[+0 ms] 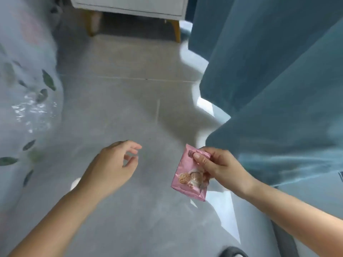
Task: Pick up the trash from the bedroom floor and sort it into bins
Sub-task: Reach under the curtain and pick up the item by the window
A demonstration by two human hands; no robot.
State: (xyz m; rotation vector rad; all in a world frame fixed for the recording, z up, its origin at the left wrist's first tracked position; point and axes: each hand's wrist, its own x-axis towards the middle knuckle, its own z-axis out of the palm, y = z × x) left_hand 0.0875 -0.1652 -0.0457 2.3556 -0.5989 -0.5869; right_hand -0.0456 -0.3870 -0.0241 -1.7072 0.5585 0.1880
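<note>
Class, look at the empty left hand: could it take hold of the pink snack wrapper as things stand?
Probably yes. The left hand is open and empty, and only bare floor shows between it and the pink snack wrapper pinched by the right hand.

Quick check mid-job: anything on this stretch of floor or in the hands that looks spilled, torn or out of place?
Nothing spilled on the grey floor. The one out-of-place item, a pink snack wrapper, is already pinched at its top edge by the right hand. The left hand is open. Whether the wrapper is torn is unclear. No bin is in view.
</note>
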